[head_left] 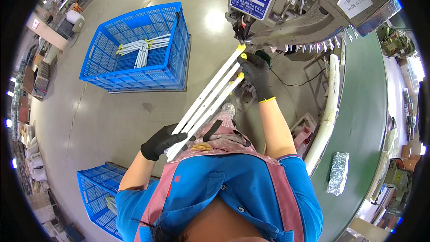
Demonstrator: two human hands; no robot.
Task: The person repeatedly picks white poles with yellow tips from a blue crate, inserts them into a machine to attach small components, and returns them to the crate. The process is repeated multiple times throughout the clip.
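Observation:
Several slim white tubes (207, 101) with yellow end pieces slant up and to the right across the front of my body. My left hand (162, 141), in a black glove, is closed round their lower ends. My right hand (257, 72), in a black glove with a yellow cuff edge, is closed on the tubes near their yellow ends; its fingertips are partly hidden. The uppermost tube's yellow end (241, 47) is right at the tool head (242, 28) of a grey machine (309, 22). I cannot tell whether it touches the tool.
A large blue crate (134, 78) on the floor at the far left holds more white tubes (141, 54). A second blue crate (96, 197) stands near left. Along the right runs a green-topped table (358, 121) with a silvery packet (337, 173). A cable (295, 84) lies below the machine.

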